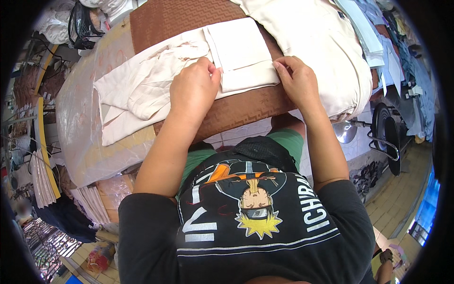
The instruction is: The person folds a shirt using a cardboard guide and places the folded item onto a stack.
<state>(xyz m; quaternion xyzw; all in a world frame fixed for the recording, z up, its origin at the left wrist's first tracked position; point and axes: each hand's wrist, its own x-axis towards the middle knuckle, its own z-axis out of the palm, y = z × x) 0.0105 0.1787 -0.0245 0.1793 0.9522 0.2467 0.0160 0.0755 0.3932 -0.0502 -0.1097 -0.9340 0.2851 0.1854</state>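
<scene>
A cream cloth garment point(241, 45) lies partly folded in front of me, its right part in a neat flat rectangle and its left part point(142, 80) loose and wrinkled. Along the near side of the rectangle runs a folded band point(248, 77). My left hand point(195, 87) is closed in a pinch at the band's left end, fingertips on the fabric. At the band's right end, my right hand point(298, 80) pinches the cloth edge between thumb and fingers. Whether the garment is a shirt or trousers I cannot tell.
Brown patterned cloth point(165, 19) and clear plastic point(80, 128) cover the table. A pile of cream garments point(321, 52) lies at right, with light blue ones point(362, 33) beyond. A stool point(390, 137) stands at right. Another person's hand point(386, 256) shows at lower right.
</scene>
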